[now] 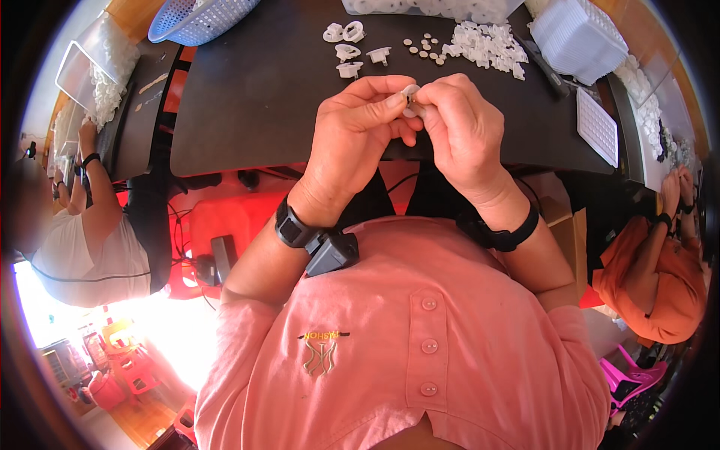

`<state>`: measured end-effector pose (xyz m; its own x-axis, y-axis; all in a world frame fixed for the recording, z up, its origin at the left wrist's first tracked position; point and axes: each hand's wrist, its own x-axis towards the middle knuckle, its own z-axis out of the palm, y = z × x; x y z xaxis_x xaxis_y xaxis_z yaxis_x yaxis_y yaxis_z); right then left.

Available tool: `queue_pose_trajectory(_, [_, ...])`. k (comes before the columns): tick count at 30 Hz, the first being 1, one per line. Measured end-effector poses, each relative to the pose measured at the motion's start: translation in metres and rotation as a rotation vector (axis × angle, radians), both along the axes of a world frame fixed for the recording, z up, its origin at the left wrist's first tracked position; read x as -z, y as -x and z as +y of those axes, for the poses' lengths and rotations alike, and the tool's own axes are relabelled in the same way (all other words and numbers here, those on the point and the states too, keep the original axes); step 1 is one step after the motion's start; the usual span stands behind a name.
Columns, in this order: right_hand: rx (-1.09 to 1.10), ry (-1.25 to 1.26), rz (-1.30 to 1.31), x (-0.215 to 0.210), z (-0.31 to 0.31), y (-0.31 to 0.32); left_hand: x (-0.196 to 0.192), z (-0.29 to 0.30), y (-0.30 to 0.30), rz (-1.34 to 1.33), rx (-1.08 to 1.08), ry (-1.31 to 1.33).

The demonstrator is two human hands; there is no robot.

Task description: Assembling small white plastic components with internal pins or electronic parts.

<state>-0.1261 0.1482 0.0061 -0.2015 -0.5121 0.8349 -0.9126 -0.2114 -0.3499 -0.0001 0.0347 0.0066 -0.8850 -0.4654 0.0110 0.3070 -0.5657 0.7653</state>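
Over the front part of the dark table [247, 90], my two hands meet at a small white plastic part [409, 91] with a dark spot in it. My left hand [356, 124] pinches it between thumb and fingers. The fingertips of my right hand [465, 127] are closed on its other side and cover some of it. Just beyond my hands lie several similar white round-flanged parts [379, 55]. To their right are several small pale discs [424, 52] and a loose pile of small white plastic pieces [487, 46].
A light blue basket [202, 21] stands far left, and a clear bin [442, 7] of white parts at the back. Stacked trays [581, 37], a dark long tool [549, 71] and one white tray [598, 127] lie right. Co-workers sit at left [94, 244] and right [652, 277].
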Motion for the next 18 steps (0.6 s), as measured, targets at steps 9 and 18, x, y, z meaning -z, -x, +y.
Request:
queue_pose_trajectory(9, [-0.095, -0.043, -0.261, 0.005, 0.002, -0.007, -0.002, 0.000, 0.000, 0.009, -0.009, -0.023])
queue_pose_trajectory(18, [-0.357, -0.182, -0.865, -0.003, 0.012, -0.004, -0.001, -0.001, -0.001, 0.005, -0.005, -0.026])
